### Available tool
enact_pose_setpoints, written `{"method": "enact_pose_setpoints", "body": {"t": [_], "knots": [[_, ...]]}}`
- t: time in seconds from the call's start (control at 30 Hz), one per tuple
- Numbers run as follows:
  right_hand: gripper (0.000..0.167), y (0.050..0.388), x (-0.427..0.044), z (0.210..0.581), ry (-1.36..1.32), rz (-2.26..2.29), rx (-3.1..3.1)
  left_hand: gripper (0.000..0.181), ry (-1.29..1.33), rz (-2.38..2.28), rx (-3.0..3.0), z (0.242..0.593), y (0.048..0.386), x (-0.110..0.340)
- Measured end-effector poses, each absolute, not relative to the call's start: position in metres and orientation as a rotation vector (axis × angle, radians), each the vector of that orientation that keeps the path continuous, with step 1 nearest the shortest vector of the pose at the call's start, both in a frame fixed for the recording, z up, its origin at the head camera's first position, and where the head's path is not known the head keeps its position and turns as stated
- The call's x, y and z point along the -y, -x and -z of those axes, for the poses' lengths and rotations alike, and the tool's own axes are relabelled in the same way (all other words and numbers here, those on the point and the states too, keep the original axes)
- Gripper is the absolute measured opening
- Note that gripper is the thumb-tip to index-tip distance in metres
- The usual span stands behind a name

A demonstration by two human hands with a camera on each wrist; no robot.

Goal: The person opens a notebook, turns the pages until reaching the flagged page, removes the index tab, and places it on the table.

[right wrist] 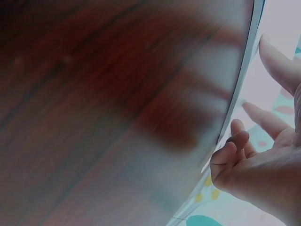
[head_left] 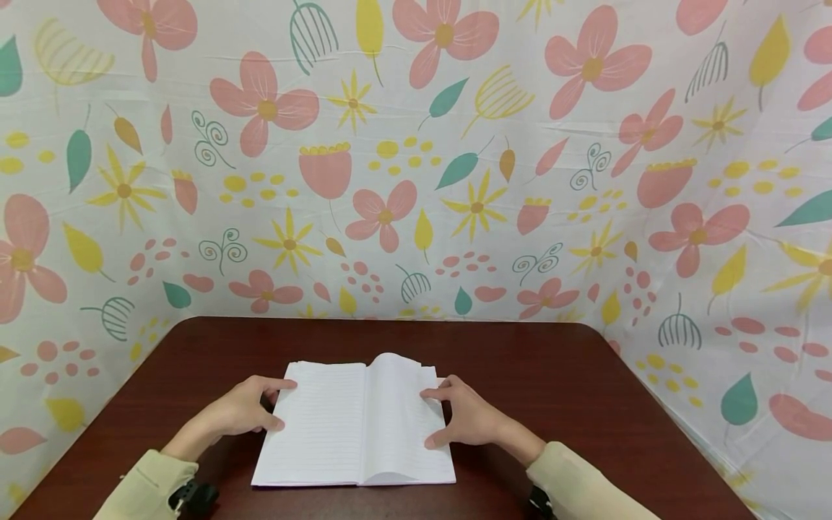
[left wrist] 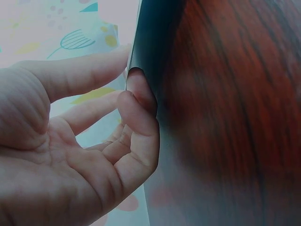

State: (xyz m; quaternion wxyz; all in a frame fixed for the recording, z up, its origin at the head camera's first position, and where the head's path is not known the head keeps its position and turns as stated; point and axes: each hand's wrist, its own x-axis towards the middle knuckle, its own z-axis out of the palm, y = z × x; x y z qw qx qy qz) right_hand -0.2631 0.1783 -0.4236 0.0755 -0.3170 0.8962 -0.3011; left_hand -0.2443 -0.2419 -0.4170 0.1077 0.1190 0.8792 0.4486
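Observation:
An open notebook (head_left: 325, 433) with white lined pages lies flat on the table, its left page smooth. The right page (head_left: 398, 419) bulges upward near the spine. At the left edge my left hand (head_left: 240, 408) pinches the notebook; the left wrist view shows the thumb on the page side and curled fingers (left wrist: 138, 113) behind the edge. My right hand (head_left: 471, 415) touches the right page with thumb and index finger spread apart. In the right wrist view, the other fingers (right wrist: 230, 150) of that hand are loosely bent beside the notebook's edge (right wrist: 239, 80).
The dark reddish-brown wooden table (head_left: 520, 361) has rounded far corners. Behind and beside it hangs a white cloth (head_left: 416, 238) printed with flowers and leaves. Light sleeves (head_left: 146, 487) and black wrist straps (head_left: 193, 498) are on both arms.

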Motion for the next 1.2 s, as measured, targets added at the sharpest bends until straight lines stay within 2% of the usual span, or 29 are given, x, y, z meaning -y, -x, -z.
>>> {"method": "enact_pose_setpoints", "body": {"t": [0.6, 1.2], "knots": [[0.075, 0.262, -0.154, 0.426, 0.903, 0.947, -2.736, 0.069, -0.326, -1.291, -2.615, 0.417, 0.244, 0.241], [0.067, 0.270, -0.141, 0.421, 0.928, 1.090, -2.526, 0.070, -0.346, -1.291, -2.608, 0.414, 0.245, 0.242]]}}
